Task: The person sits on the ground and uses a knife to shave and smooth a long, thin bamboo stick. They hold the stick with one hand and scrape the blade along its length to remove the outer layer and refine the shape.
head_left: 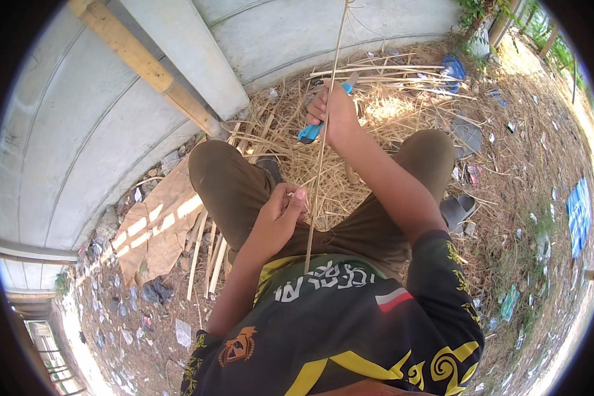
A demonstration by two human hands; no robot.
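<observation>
My right hand (336,113) is wrapped round a blue-handled knife (309,134), whose blade end points up and away to the right. A long thin strip (318,173), which looks like split bamboo, runs from my shirt front up past that hand and beyond the top of the view. It crosses by the right fingers; whether they grip it too is unclear. Lower and to the left, my left hand (278,218) is closed, thumb over curled fingers, just beside the strip. What those fingers hold, if anything, is hidden.
Pale shavings (303,162) cover the ground between my knees. More split strips (383,70) lie ahead, and others sit by flattened cardboard (155,231) at left. A concrete wall (105,132) with a leaning bamboo pole (148,63) stands close. Litter and a blue-white sheet (579,216) lie right.
</observation>
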